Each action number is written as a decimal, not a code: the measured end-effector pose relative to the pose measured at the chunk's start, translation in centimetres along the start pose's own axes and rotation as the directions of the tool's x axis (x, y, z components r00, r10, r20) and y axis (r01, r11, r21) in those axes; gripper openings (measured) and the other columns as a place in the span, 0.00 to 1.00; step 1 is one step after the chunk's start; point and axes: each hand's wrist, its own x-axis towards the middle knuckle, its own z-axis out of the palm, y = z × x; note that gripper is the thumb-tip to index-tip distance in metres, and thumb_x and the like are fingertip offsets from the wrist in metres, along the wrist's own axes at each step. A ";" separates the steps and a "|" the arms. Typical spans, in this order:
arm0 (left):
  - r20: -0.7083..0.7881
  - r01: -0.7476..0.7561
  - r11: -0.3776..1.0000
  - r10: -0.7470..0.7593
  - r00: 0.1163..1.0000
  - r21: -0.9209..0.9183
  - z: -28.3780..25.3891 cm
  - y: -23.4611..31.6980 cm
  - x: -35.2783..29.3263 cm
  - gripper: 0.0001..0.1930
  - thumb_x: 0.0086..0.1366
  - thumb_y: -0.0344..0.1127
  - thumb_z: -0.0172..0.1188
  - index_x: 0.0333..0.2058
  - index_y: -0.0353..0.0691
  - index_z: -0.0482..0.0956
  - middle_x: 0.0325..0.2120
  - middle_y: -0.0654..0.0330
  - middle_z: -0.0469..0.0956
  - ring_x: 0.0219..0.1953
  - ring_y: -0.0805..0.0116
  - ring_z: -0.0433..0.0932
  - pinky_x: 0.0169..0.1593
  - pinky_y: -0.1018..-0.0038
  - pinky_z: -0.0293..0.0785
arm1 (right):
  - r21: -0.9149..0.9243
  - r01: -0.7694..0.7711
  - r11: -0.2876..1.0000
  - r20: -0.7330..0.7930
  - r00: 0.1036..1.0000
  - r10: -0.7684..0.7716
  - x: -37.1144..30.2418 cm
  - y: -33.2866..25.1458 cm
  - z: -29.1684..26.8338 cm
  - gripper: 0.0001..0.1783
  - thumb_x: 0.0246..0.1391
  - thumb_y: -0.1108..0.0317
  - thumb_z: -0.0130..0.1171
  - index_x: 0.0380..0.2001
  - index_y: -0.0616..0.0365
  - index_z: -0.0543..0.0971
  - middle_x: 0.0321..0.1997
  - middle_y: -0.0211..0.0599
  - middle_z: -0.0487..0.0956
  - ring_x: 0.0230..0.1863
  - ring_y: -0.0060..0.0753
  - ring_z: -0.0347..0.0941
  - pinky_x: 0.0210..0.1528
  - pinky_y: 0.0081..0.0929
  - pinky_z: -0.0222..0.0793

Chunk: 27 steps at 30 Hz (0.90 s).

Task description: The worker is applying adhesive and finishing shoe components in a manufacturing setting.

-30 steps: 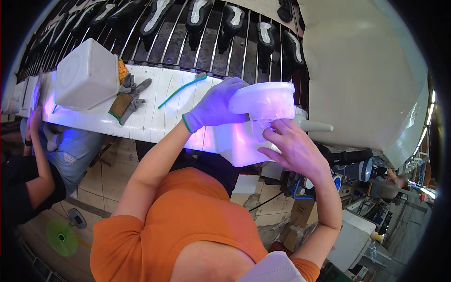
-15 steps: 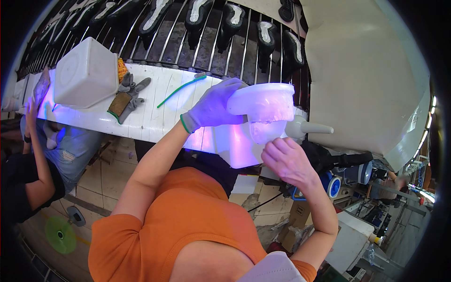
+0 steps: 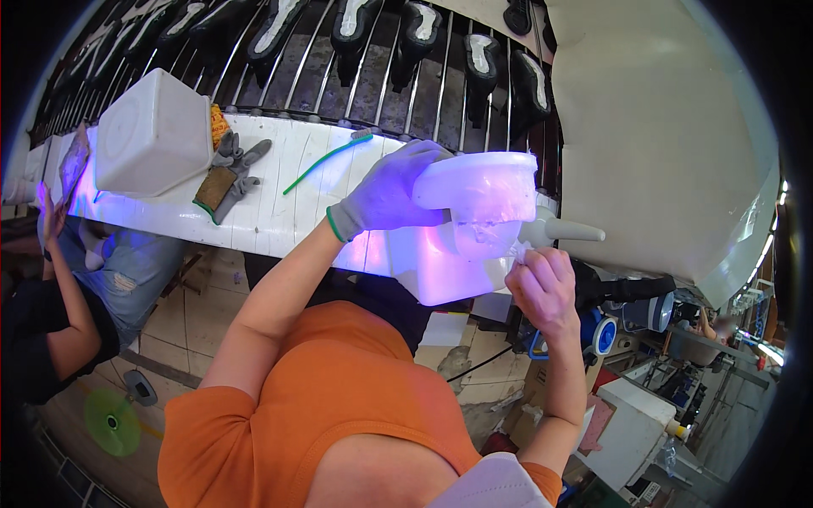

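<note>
My left hand (image 3: pixel 394 190), in a grey glove with a green cuff, grips a white tub (image 3: pixel 478 178) by its left side. The tub is held tilted, with ragged translucent film or dried residue along its lower part. Just below it, my bare right hand (image 3: pixel 544 284) is closed in a pinch on a bit of translucent film (image 3: pixel 518 251) at the tub's lower right. A larger white container (image 3: pixel 449 284) stands under the tub, glowing violet. Behind them lies a white squeeze bottle (image 3: pixel 563 229), its nozzle pointing right.
On the white bench (image 3: pixel 279 229) lie a green-handled brush (image 3: pixel 326 162), a grey glove (image 3: pixel 233 182) with a brown pad, and a white square bin (image 3: pixel 152 135). Beyond runs a rod conveyor with black shoes (image 3: pixel 417 34). A co-worker's arm (image 3: pixel 72 279) is at far left.
My right hand has moved right, away from the tub's underside, drawing translucent film with it. The left hand and tub have shifted only slightly right.
</note>
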 end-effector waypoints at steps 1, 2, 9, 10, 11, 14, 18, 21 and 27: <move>0.003 0.000 1.000 0.000 1.000 0.000 0.0 0.0 0.0 0.28 0.42 0.39 0.72 0.44 0.39 0.77 0.40 0.55 0.76 0.45 0.56 0.76 0.49 0.66 0.73 | -0.050 0.024 0.998 0.000 1.000 -0.024 0.2 0.1 -0.4 0.11 0.32 0.77 0.63 0.22 0.59 0.72 0.32 0.36 0.73 0.31 0.33 0.70 0.31 0.30 0.66; 0.001 0.006 1.000 -0.006 1.000 -0.017 0.0 0.0 -0.1 0.28 0.42 0.39 0.73 0.44 0.39 0.77 0.40 0.55 0.76 0.45 0.56 0.75 0.50 0.66 0.73 | -0.050 0.021 0.999 -0.001 1.000 -0.021 0.4 0.3 -1.0 0.11 0.32 0.77 0.63 0.22 0.59 0.72 0.32 0.36 0.73 0.31 0.33 0.70 0.31 0.30 0.66; -0.021 0.042 0.999 -0.043 0.999 -0.009 0.2 0.0 -0.6 0.29 0.42 0.37 0.73 0.45 0.38 0.76 0.41 0.54 0.78 0.46 0.57 0.76 0.50 0.65 0.73 | -0.254 0.205 0.945 0.062 0.979 -0.195 3.3 1.3 -3.9 0.08 0.32 0.69 0.56 0.22 0.58 0.73 0.32 0.35 0.74 0.32 0.30 0.71 0.34 0.24 0.67; -0.009 0.039 0.999 -0.039 0.999 -0.005 0.4 0.1 -0.7 0.29 0.42 0.37 0.73 0.45 0.38 0.76 0.41 0.54 0.78 0.46 0.57 0.76 0.50 0.65 0.73 | -0.258 0.194 0.947 0.055 0.981 -0.186 3.3 1.2 -4.1 0.08 0.32 0.69 0.56 0.22 0.58 0.73 0.32 0.35 0.74 0.32 0.30 0.71 0.34 0.24 0.67; -0.011 0.136 0.987 -0.138 0.990 -0.088 0.6 0.4 -0.8 0.30 0.43 0.37 0.73 0.47 0.38 0.76 0.40 0.54 0.79 0.43 0.57 0.78 0.48 0.66 0.75 | -0.231 0.217 0.948 0.028 0.976 -0.216 3.4 0.9 -4.2 0.09 0.30 0.69 0.56 0.22 0.58 0.73 0.32 0.35 0.74 0.31 0.30 0.71 0.34 0.24 0.67; -0.003 0.211 0.970 -0.213 0.977 -0.121 0.9 0.6 -1.2 0.31 0.44 0.36 0.72 0.49 0.38 0.75 0.37 0.52 0.81 0.37 0.58 0.81 0.43 0.68 0.77 | -0.197 0.232 0.953 0.003 0.972 -0.236 4.4 -0.2 -4.4 0.10 0.28 0.67 0.55 0.20 0.57 0.73 0.30 0.35 0.74 0.30 0.28 0.71 0.33 0.23 0.66; -0.053 0.190 0.981 -0.188 0.981 0.029 2.0 1.0 -2.0 0.32 0.45 0.36 0.72 0.52 0.40 0.73 0.36 0.53 0.82 0.34 0.60 0.83 0.39 0.71 0.79 | -0.243 0.237 0.941 -0.033 0.967 -0.252 5.5 0.0 -5.1 0.09 0.28 0.68 0.55 0.20 0.58 0.72 0.31 0.35 0.74 0.29 0.29 0.70 0.33 0.24 0.67; -0.148 0.160 0.984 -0.147 0.978 0.081 3.3 1.3 -2.5 0.32 0.45 0.37 0.72 0.52 0.41 0.73 0.36 0.54 0.82 0.35 0.61 0.83 0.39 0.71 0.79 | -0.209 0.108 0.972 -0.038 0.992 -0.118 5.5 1.4 -5.4 0.07 0.32 0.73 0.57 0.21 0.59 0.72 0.30 0.36 0.72 0.29 0.33 0.70 0.33 0.29 0.68; -0.184 0.196 0.981 -0.195 0.963 -0.015 4.4 2.2 -2.7 0.31 0.46 0.36 0.72 0.52 0.41 0.73 0.36 0.55 0.82 0.36 0.64 0.83 0.40 0.71 0.79 | -0.143 -0.356 0.923 -0.103 0.933 0.344 1.8 -0.2 -3.6 0.12 0.40 0.69 0.63 0.22 0.60 0.69 0.26 0.41 0.67 0.31 0.42 0.66 0.33 0.34 0.66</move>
